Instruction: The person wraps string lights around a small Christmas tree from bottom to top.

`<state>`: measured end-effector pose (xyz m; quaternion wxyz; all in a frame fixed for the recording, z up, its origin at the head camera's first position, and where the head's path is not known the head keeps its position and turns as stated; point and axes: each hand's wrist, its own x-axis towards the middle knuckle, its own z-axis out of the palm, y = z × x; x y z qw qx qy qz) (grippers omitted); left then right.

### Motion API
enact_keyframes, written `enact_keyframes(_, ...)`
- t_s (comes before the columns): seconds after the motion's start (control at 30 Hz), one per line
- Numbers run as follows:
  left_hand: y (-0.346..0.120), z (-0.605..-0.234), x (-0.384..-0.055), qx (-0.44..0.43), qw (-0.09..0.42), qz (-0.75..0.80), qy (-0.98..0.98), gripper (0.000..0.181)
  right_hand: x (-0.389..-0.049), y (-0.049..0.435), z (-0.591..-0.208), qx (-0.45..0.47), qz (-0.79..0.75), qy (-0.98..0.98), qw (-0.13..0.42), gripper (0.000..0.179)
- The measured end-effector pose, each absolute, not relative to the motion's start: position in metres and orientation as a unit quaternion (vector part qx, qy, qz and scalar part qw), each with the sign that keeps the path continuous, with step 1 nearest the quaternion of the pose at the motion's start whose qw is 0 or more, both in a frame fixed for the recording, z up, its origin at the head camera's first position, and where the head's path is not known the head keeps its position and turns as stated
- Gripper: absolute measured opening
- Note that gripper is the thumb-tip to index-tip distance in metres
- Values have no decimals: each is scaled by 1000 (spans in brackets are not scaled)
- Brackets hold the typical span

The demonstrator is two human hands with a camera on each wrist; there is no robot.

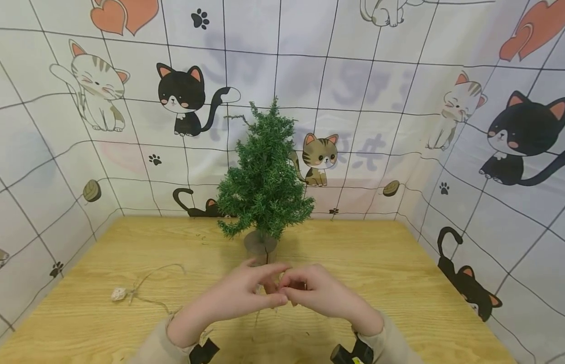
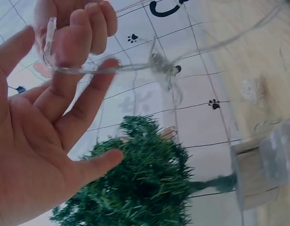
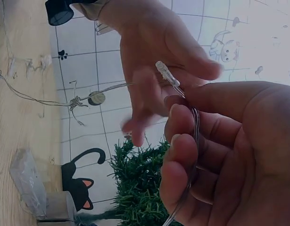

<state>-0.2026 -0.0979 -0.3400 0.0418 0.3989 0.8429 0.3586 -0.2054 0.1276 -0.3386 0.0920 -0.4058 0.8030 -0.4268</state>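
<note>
Head view, starting from the far left: a small whitish clump [image 1: 120, 293] is lying on the yellow wood-grain worktop [image 1: 378, 273], with a thin looping wire [image 1: 150, 275] trailing beside it towards the sleeve. Moving across, the left hand [image 1: 246, 293] is reaching inward with its fingers spread, and the left wrist camera is showing that palm open; whether a fingertip is touching the wire passing close by, I cannot tell. In the middle and further back, the green artificial tree [image 1: 266, 182] is standing upright on its round base [image 1: 260, 242], the hands working in front of it. The wrist views are also giving us a clear plastic container [image 3: 27, 181] sitting just beside that base. Then, on the right, the right hand [image 1: 318, 293] is curling its fingers and pinching the clear light string [image 3: 195, 122] just below a small bulb [image 3: 167, 74], with strands running down across the fingers, while a wispy knot [image 3: 75, 101] is hanging along the wire between hand and worktop. Behind it all, the cat-print sheet [image 1: 355, 91] is lining the back and sides.
</note>
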Motion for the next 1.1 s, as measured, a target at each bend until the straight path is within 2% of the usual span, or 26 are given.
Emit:
enact_keyframes(0.23,-107,-331,-197,403,11,381,832,15,-205,127,-339,-415,-427,798,96,10)
enact_keyframes(0.33,-116,-326,-197,404,-21,380,832,7,-206,127,-340,-416,-431,794,101,8)
enact_keyframes(0.57,-141,-311,-195,385,-134,371,834,8,-208,127,-341,-413,-445,785,121,6)
enact_keyframes(0.7,-150,-304,-193,383,-163,368,832,8,-208,127,-341,-403,-450,785,134,8)
enact_keyframes(1.1,-169,-294,-188,342,-256,342,837,17,-213,128,-343,-400,-459,783,130,15)
